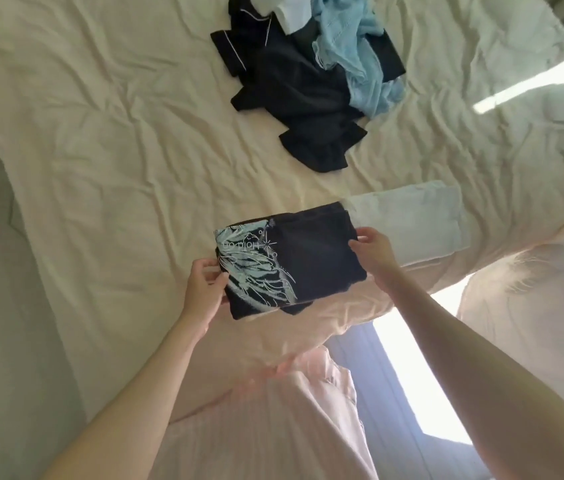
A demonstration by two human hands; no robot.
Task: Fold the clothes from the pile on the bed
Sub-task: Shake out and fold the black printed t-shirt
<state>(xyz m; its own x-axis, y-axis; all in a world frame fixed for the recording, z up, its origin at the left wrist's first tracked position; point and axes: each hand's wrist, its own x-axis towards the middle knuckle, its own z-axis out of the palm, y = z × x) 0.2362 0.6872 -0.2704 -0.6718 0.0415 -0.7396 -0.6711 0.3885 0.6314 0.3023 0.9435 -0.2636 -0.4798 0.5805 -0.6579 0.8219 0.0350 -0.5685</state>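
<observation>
From the head camera, a folded dark shirt with a pale blue print sits at the centre of view, above the near edge of the cream bed. The left hand pinches its nine o'clock edge, thumb on top; the right hand grips its three o'clock edge with curled fingers. Just beyond, at two o'clock, lies a folded pale blue garment. The unfolded pile of black and light blue clothes lies at twelve o'clock.
</observation>
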